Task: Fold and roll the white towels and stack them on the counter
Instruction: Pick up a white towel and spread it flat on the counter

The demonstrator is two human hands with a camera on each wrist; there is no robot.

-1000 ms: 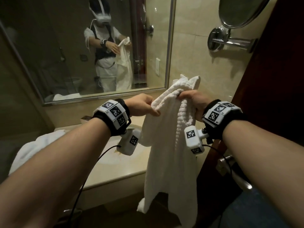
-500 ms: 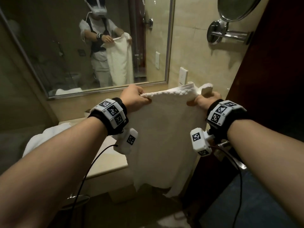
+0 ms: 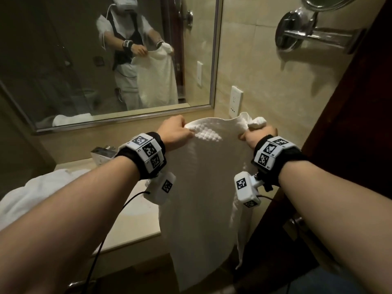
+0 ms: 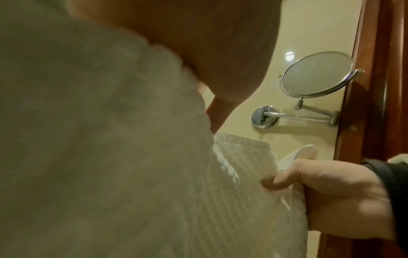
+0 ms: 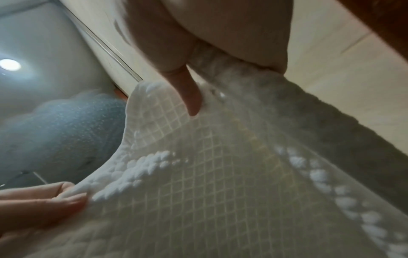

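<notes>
Bare forearms, no sleeves. Black wristbands (image 3: 282,164) carrying white blocks printed with black square markers. White camera modules (image 3: 247,192) slung beneath each wrist, also marker-tagged. Thin black cable (image 3: 110,221) trailing from left module.

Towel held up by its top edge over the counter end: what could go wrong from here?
1. The right hand grips a bunched corner, with a tuft sticking out above it, while the left hand pinches a flat edge; the fold may come out skewed.
2. The towel hangs past the counter edge towards the floor; its lower end could drag there.
3. Another towel lies heaped on the counter, leaving little room to lay this one flat.
</notes>
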